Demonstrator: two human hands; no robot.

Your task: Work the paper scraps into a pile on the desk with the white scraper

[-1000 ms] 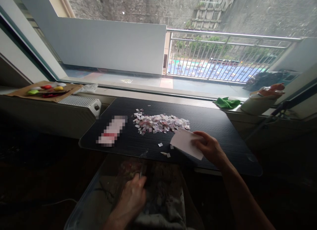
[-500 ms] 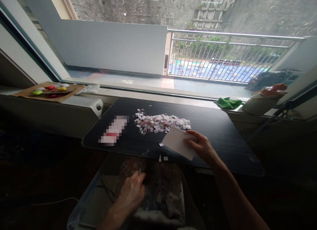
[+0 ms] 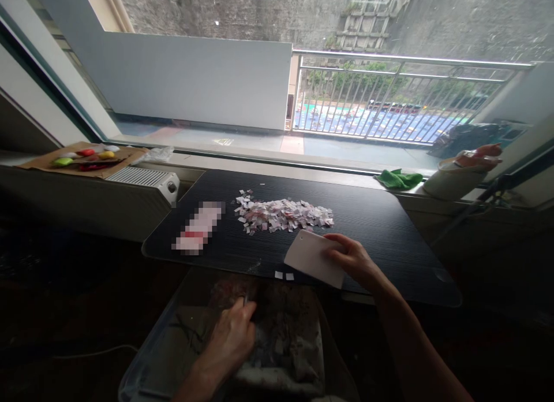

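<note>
My right hand [image 3: 352,257] grips a flat white card-like plate [image 3: 314,256] with a small hole near one corner, fingers on top. The plate is tilted over the table near its front edge. Two small white paper squares [image 3: 284,276] lie at that edge, left of the plate's lower side. Behind it a heap of small cut paper pieces [image 3: 281,214] spreads across the dark table [image 3: 372,217]. My left hand [image 3: 231,332] is closed below the table edge, above a clear plastic bin [image 3: 147,338]; a thin pale bit shows at its fingers, too small to name.
A blurred pink and white strip [image 3: 199,229] lies on the table's left part. Left of the table stands a white radiator [image 3: 145,179], beside cardboard [image 3: 43,162] bearing coloured items. A green cloth [image 3: 400,180] and a pale container [image 3: 452,179] rest on the sill at right.
The right hand has moved the white plate slightly down and right. A paper bit at its left edge is gone from there, and a tilted bit at the table edge now lies flat.
</note>
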